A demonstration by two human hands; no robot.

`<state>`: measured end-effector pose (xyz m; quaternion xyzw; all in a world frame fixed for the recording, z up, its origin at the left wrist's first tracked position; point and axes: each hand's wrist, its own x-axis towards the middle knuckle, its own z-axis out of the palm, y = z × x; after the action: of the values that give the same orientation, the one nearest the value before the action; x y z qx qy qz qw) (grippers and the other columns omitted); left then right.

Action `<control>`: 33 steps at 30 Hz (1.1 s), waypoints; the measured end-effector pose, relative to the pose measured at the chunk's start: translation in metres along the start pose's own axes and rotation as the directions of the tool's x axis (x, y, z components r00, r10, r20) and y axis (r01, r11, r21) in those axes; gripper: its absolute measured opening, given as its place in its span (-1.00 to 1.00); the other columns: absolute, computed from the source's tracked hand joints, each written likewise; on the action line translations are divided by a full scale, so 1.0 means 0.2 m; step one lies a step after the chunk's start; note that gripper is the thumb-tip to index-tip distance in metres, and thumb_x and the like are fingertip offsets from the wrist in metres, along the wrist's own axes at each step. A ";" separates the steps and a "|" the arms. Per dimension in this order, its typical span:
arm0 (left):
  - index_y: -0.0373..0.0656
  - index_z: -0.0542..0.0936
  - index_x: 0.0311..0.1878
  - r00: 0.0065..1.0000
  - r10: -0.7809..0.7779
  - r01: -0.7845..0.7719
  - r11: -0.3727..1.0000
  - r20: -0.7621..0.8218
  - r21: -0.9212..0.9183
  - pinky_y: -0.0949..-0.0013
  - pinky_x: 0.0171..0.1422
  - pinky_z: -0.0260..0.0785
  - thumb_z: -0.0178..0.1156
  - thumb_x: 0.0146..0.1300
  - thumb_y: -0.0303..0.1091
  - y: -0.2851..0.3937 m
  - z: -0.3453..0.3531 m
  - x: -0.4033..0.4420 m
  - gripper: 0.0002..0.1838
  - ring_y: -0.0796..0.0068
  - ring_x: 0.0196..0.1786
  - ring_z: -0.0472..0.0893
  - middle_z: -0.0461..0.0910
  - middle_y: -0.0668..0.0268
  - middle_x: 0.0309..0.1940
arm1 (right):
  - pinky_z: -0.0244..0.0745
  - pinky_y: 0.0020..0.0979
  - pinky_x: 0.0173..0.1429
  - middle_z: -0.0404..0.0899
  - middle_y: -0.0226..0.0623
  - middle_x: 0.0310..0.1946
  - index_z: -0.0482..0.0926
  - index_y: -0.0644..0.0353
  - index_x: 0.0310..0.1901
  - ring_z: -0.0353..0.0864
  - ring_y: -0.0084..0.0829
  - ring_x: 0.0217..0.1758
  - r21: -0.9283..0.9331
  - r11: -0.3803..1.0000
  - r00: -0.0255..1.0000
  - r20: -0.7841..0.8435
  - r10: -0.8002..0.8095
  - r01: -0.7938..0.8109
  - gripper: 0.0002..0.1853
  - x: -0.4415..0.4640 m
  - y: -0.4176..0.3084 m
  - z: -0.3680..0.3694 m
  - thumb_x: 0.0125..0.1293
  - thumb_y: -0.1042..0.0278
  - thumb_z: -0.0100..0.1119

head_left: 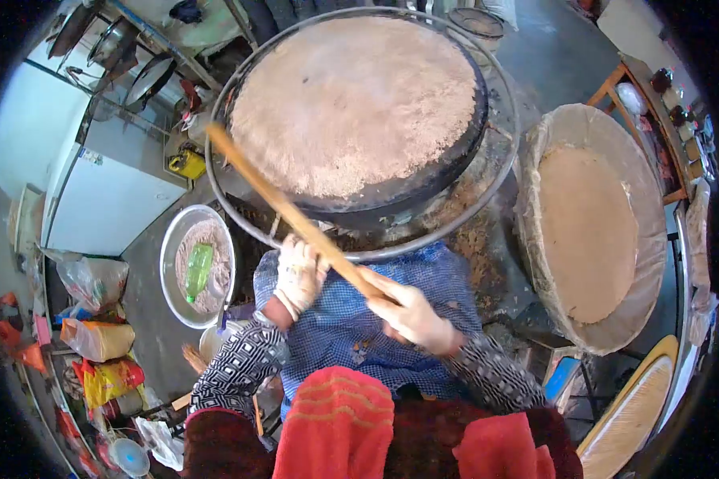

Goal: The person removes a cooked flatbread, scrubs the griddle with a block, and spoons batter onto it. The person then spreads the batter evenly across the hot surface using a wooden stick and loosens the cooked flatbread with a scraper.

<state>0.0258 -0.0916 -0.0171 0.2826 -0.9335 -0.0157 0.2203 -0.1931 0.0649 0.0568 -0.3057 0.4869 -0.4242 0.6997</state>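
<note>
A long, flat wooden stick point(257, 182) slants from the upper left down to my lap, its far end over the left edge of the griddle. My right hand point(411, 314), in a pale glove, is wrapped round its near end. Further up the stick, my left hand point(299, 274), gloved too, is closed at its side; the fingertips are partly hidden. Ahead of both hands is a large round griddle point(399, 209) covered with a thin, pale brown layer of batter or dough point(351, 96). A metal ring point(375, 255) surrounds the griddle.
On the left stands a metal basin point(168, 267) of pinkish mash with a green plastic bottle point(199, 271) in it. A big cloth-lined basket point(542, 263) of brown flour-like matter is at the right. Bags point(96, 339) lie far left; a blue checked cloth point(359, 319) covers my lap.
</note>
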 end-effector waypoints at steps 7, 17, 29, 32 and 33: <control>-0.36 0.32 0.28 0.958 0.286 -0.282 0.937 -0.011 -0.204 -0.09 0.51 0.01 0.28 0.08 0.08 0.44 -0.09 0.93 -0.16 -0.16 0.39 0.26 0.32 -0.16 0.28 | 0.29 -0.55 -0.66 0.57 -0.40 -0.42 0.16 0.13 0.48 0.37 -0.64 -0.69 0.050 0.998 0.872 -0.487 0.047 -0.026 -0.38 -0.68 0.16 -0.18 0.40 0.45 0.01; -0.29 0.48 0.13 0.907 0.334 -0.350 0.937 0.257 0.016 0.09 0.49 0.14 0.30 -0.18 0.21 0.02 0.28 1.29 -0.12 -0.04 0.33 0.37 0.49 0.01 0.16 | 0.08 -0.52 -0.65 0.11 -0.53 -0.75 0.10 -0.39 0.49 0.08 -0.64 -0.79 0.627 0.779 0.997 -0.077 0.023 0.030 -0.45 -0.31 0.13 -0.22 0.53 0.14 -0.08; -0.28 0.48 0.18 0.972 -0.065 0.017 0.978 0.227 0.206 0.11 0.52 0.07 0.30 -0.04 0.17 -0.65 0.01 0.93 -0.19 -0.04 0.39 0.31 0.44 -0.03 0.24 | 0.05 -0.52 -0.70 0.20 -0.51 -0.75 0.14 -0.09 0.49 0.11 -0.64 -0.80 0.401 0.905 0.989 0.103 0.108 -0.141 -0.41 0.17 -0.17 -0.13 0.46 0.27 -0.02; -0.30 0.48 0.16 0.981 -0.080 0.045 0.980 0.176 0.194 0.10 0.52 0.08 0.33 -0.05 0.14 -0.75 -0.02 0.76 -0.19 -0.06 0.39 0.31 0.44 -0.05 0.24 | 0.08 -0.54 -0.69 0.22 -0.52 -0.72 0.15 0.00 0.49 0.15 -0.65 -0.79 0.251 0.958 0.989 0.086 0.122 -0.140 -0.41 0.20 -0.16 -0.08 0.46 0.33 -0.02; -0.31 0.48 0.15 0.985 -0.078 0.050 0.983 0.153 0.178 0.09 0.51 0.08 0.34 -0.05 0.12 -0.77 -0.04 0.69 -0.20 -0.07 0.37 0.31 0.44 -0.05 0.23 | 0.11 -0.54 -0.69 0.25 -0.52 -0.69 0.16 0.03 0.48 0.18 -0.65 -0.78 0.169 0.979 0.992 0.079 0.101 -0.113 -0.42 0.21 -0.14 -0.06 0.45 0.36 -0.02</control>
<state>0.0066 -0.2944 0.0227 0.3286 -0.9363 0.0359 0.1187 -0.2047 0.0158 0.0585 -0.2320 0.4390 -0.4155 0.7621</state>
